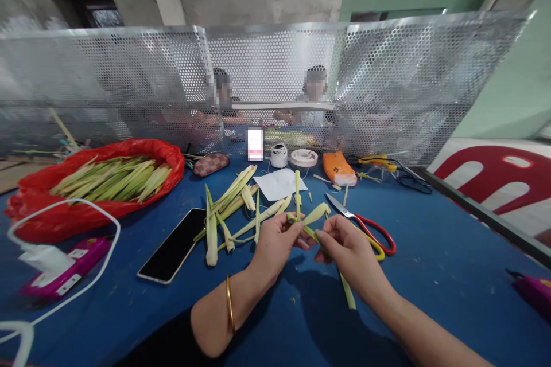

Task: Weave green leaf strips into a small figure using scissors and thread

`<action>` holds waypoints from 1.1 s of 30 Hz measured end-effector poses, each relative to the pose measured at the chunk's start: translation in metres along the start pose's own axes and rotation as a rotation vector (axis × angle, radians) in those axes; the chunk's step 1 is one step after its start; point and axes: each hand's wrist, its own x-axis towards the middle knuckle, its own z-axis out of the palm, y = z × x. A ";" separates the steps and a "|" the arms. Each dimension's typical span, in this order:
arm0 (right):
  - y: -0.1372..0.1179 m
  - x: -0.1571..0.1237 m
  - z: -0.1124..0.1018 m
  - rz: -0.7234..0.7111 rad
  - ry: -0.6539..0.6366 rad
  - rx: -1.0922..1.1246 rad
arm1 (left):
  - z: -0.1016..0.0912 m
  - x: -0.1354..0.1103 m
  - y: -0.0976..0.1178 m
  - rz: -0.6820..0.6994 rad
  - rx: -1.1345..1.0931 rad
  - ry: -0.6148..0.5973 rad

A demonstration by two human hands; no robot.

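Between my hands is a pale green leaf strip point(316, 215), bent and crossed into a small shape, with one end standing up and a tail hanging below my right hand. My left hand point(278, 241), with a gold bangle on the wrist, pinches the crossing. Thumb and fingers of my right hand point(344, 243) close on the strip just beside it. Scissors point(373, 232) with red and yellow handles lie behind my right hand, blades apart. Loose leaf strips point(212, 235) are scattered left of my left hand, near a sheet of white paper point(279, 183).
A red plastic bag point(172, 163) full of leaves sits at the left. Nearer are a purple power strip point(90, 255) with a white cable and a dark phone point(174, 246). Tape point(304, 157), thread point(279, 156) and an orange tissue pack point(338, 167) stand before a perforated metal screen point(275, 57); people sit beyond.
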 end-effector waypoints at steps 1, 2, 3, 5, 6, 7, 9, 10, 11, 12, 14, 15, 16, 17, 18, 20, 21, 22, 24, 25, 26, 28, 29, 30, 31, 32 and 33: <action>-0.002 -0.001 -0.002 -0.054 -0.046 -0.036 | -0.001 0.001 0.001 -0.020 -0.020 0.011; -0.004 -0.001 -0.004 -0.108 -0.100 -0.061 | -0.002 0.001 0.001 -0.033 -0.031 0.019; -0.007 0.000 -0.006 -0.155 -0.160 -0.071 | -0.003 0.002 0.002 -0.037 -0.032 0.027; -0.010 0.003 -0.011 -0.222 -0.282 -0.056 | -0.005 0.003 0.003 -0.032 -0.026 0.043; -0.011 0.004 -0.012 -0.240 -0.338 -0.040 | -0.006 0.003 0.004 -0.030 -0.025 0.049; -0.012 0.006 -0.013 -0.250 -0.383 -0.021 | -0.006 0.003 0.006 -0.033 -0.023 0.051; -0.012 0.007 -0.014 -0.266 -0.427 -0.014 | -0.006 0.003 0.009 -0.043 -0.008 0.040; -0.012 0.007 -0.014 -0.286 -0.417 -0.049 | -0.006 0.002 0.010 -0.046 0.006 0.027; -0.011 0.007 -0.014 -0.326 -0.384 -0.120 | -0.005 0.001 0.010 -0.049 0.027 0.003; -0.011 0.006 -0.014 -0.397 -0.328 -0.226 | -0.004 0.000 0.010 -0.048 0.053 -0.029; -0.013 0.004 -0.015 -0.598 -0.176 -0.501 | -0.002 -0.002 0.008 -0.044 0.116 -0.115; -0.014 0.003 -0.015 -0.703 -0.096 -0.623 | -0.001 -0.003 0.007 -0.043 0.148 -0.160; -0.016 0.003 -0.015 -0.793 -0.033 -0.708 | -0.001 -0.005 0.006 -0.042 0.173 -0.203; -0.018 0.004 -0.016 -0.855 0.004 -0.754 | 0.000 -0.006 0.006 -0.044 0.189 -0.242; -0.020 0.004 -0.016 -0.886 0.009 -0.765 | 0.000 -0.007 0.007 -0.052 0.197 -0.279; -0.022 0.006 -0.016 -0.886 -0.038 -0.739 | -0.001 -0.009 0.009 -0.082 0.200 -0.347; -0.021 0.007 -0.017 -0.866 -0.064 -0.730 | -0.002 -0.009 0.010 -0.098 0.198 -0.375; -0.020 0.009 -0.017 -0.837 -0.078 -0.730 | -0.003 -0.009 0.011 -0.114 0.192 -0.396; -0.016 0.010 -0.017 -0.780 -0.058 -0.736 | -0.004 -0.009 0.012 -0.134 0.171 -0.421; -0.013 0.011 -0.017 -0.749 -0.038 -0.732 | -0.005 -0.008 0.012 -0.137 0.156 -0.429; -0.011 0.011 -0.016 -0.716 -0.020 -0.720 | -0.005 -0.008 0.011 -0.140 0.141 -0.434; -0.007 0.012 -0.015 -0.634 0.006 -0.671 | -0.005 -0.008 0.010 -0.141 0.115 -0.433; -0.005 0.013 -0.015 -0.589 0.016 -0.642 | -0.005 -0.007 0.009 -0.142 0.105 -0.425; -0.004 0.013 -0.014 -0.548 0.028 -0.618 | -0.005 -0.007 0.008 -0.145 0.093 -0.414; -0.004 0.013 -0.014 -0.518 0.043 -0.600 | -0.005 -0.007 0.007 -0.153 0.081 -0.407; -0.003 0.013 -0.013 -0.502 0.060 -0.588 | -0.005 -0.007 0.007 -0.161 0.069 -0.403; -0.003 0.012 -0.012 -0.499 0.081 -0.584 | -0.005 -0.007 0.007 -0.169 0.055 -0.400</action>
